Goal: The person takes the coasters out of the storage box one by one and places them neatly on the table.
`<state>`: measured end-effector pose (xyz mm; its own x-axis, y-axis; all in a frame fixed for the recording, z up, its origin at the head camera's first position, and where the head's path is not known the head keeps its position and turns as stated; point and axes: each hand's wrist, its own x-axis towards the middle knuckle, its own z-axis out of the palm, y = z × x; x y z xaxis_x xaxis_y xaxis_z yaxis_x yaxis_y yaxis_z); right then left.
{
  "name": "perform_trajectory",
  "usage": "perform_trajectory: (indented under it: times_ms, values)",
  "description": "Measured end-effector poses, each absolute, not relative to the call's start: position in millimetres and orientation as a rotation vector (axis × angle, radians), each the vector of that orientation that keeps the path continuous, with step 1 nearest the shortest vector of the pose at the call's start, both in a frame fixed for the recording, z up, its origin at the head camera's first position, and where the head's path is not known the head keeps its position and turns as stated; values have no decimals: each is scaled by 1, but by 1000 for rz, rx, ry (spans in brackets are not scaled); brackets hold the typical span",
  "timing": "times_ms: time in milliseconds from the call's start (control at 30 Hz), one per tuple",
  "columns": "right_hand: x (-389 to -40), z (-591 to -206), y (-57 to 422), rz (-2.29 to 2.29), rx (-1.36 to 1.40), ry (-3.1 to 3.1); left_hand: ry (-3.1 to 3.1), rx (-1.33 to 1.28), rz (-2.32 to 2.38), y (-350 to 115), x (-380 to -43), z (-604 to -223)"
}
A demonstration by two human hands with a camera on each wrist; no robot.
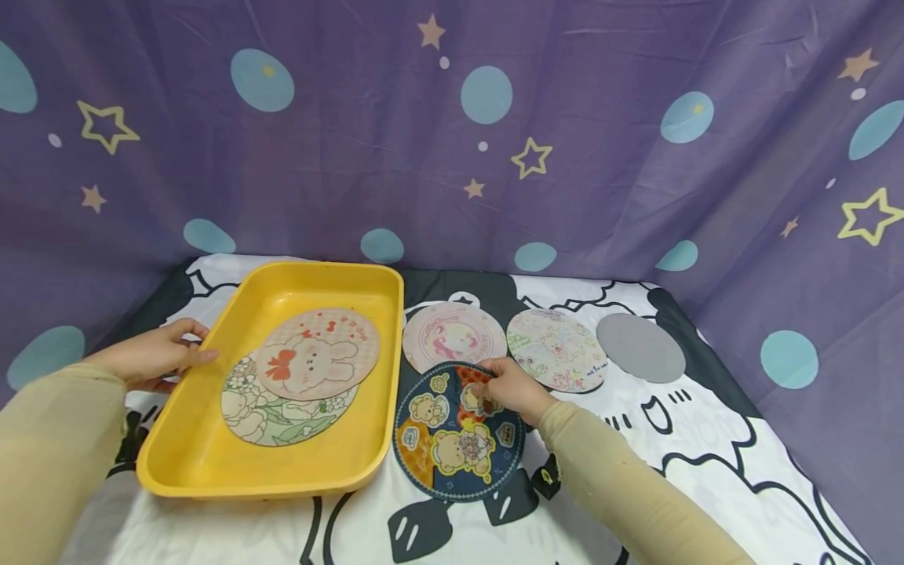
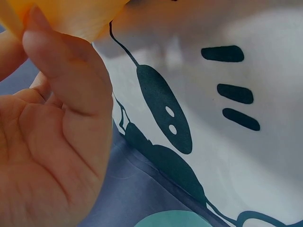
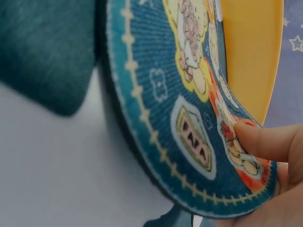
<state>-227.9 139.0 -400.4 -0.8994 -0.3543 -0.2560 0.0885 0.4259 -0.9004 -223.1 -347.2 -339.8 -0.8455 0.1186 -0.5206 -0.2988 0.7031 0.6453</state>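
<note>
R hand (image 1: pixel 519 388) pinches dk-blue round mat (image 1: pixel 459 447) nr edge; L hand (image 1: pixel 164 351) grips yellow tray (image 1: pixel 275 472) rim.

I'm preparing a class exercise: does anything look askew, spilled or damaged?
Nothing looks spilled or damaged. Slightly untidy: in the yellow tray, the pink rabbit mat lies off-centre over the green mat, partly covering it. The dark blue mat tilts, but the right hand grips it.

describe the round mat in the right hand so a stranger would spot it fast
Start at the big yellow tray. Just right of it, the right hand grips a round mat by its far edge. Unlike the pale pink mat behind it and the grey mat further right, it is dark blue with cartoon bears.
</note>
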Motion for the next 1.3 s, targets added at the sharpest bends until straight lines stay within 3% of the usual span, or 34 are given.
perform_trajectory:
  times_ms: [633,1300]
  values:
    - [-233,-400,143,-1254,-92,2538,2374,-151,1045,-348,-224,-343]
    - [-244,-376,135,-1162,-225,2683,2373,-134,1032,-348,-223,-341]
